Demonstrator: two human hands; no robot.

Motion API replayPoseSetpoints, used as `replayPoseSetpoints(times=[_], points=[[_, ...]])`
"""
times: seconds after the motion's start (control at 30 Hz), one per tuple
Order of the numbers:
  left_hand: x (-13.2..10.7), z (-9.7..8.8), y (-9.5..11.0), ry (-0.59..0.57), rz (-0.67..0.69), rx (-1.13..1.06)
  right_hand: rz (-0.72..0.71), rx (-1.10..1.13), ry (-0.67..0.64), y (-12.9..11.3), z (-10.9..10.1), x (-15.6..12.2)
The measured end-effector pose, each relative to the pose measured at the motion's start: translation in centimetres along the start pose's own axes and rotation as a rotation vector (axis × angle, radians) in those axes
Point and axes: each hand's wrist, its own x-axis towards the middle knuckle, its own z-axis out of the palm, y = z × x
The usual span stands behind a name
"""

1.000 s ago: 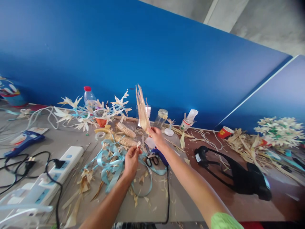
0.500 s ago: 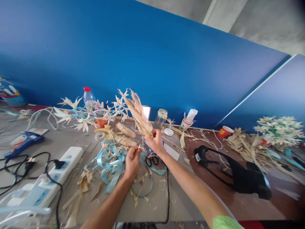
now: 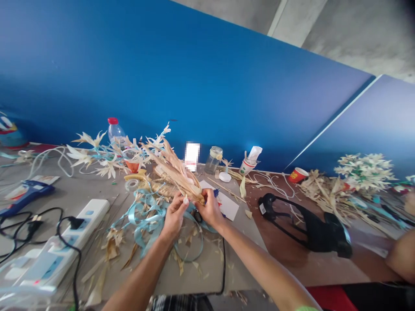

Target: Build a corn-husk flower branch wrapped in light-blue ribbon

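My right hand [image 3: 211, 211] is closed round the base of a bundle of dried corn husks [image 3: 177, 168], whose loose ends lean up and to the left. Beside that base, my left hand [image 3: 175, 214] pinches a small white piece [image 3: 186, 200], too small to name. Its fingertips are close to the husks; whether they touch I cannot tell. Behind the hands lie corn cobs [image 3: 162, 188], partly covered by the bundle. Light blue ribbon [image 3: 142, 216] is heaped left of my left hand. A white card [image 3: 228, 206] lies behind my right hand.
At left are a white power strip [image 3: 69, 242], black cables and a blue glue gun [image 3: 29, 194]. A black strapped device [image 3: 311, 229] lies at right. Husk flowers [image 3: 110, 166], a jar [image 3: 214, 160] and cups stand along the blue wall. Another person's arm [image 3: 402, 257] shows at the right edge.
The husk bundle has tipped down to the left, and my hands have come together at its base. The view has shifted slightly right, and another person's arm has appeared at the right edge.
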Motion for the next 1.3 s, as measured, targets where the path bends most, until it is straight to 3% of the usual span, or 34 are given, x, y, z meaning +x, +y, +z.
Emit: replayPoseSetpoints(times=[0.1, 0.17, 0.33, 0.47, 0.6, 0.7, 0.97, 1.13, 1.3], points=[[0.4, -0.3, 0.1, 0.062, -0.054, -0.059, -0.12, -0.062, -0.1, -1.2, -0.8, -0.7], [0.5, -0.5, 0.2, 0.062, -0.096, -0.112, -0.128, -0.012, -0.15, -2.0, -1.3, -0.7], [0.4, -0.6, 0.2, -0.018, -0.212, -0.206, 0.114, 0.241, -0.007, -2.8, -1.3, 0.6], [0.2, -0.6, 0.2, -0.055, -0.327, -0.268, 0.25, 0.477, -0.112, -2.6, -0.2, 1.6], [0.3, -0.7, 0.1, -0.074, -0.369, -0.332, 0.442, 0.795, 0.006, -2.2, 0.8, 1.8], [0.6, -0.9, -0.1, -0.036, -0.348, -0.343, 0.477, 0.971, 0.118, -1.5, 1.1, 1.9], [1.3, -1.2, -0.2, 0.076, -0.355, -0.337, 0.507, 0.994, 0.318, 0.8, 0.2, 2.5], [1.3, -1.0, -0.6, 0.086, -0.312, -0.117, 0.523, 0.989, 0.375, 1.2, -0.6, 2.3], [1.0, -0.8, -0.7, -0.01, -0.181, 0.205, 0.498, 0.951, 0.367, 1.4, -0.6, 2.3]])
